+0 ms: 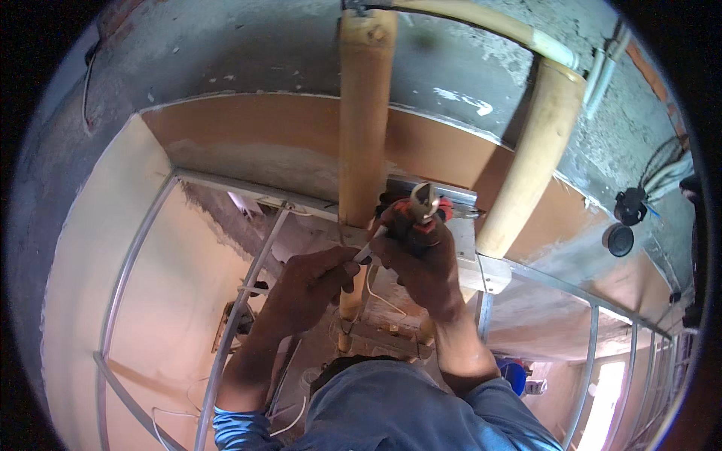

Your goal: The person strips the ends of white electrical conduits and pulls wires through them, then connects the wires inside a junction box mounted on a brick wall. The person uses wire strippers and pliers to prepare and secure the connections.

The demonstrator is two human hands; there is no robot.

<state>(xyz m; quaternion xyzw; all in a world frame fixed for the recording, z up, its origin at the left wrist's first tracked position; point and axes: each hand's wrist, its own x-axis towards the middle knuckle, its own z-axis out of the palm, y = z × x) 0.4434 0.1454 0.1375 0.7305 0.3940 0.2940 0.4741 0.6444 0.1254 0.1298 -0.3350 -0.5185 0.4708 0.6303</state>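
Observation:
My right hand is closed around a pair of cutting pliers with red and black handles, the metal head pointing up and away from me. A short length of white cable runs between my two hands. My left hand pinches its lower end between thumb and fingers; its upper end meets the fingers of my right hand. Just behind the pliers, another red-handled tool with a pointed metal tip lies on a pale ledge. My right hand partly hides it.
An upright bamboo pole stands before me, and a slanted one to the right. Metal framing bars cross below at the left. On the right wall hang loose cables and a round black piece. A blue bucket is far below.

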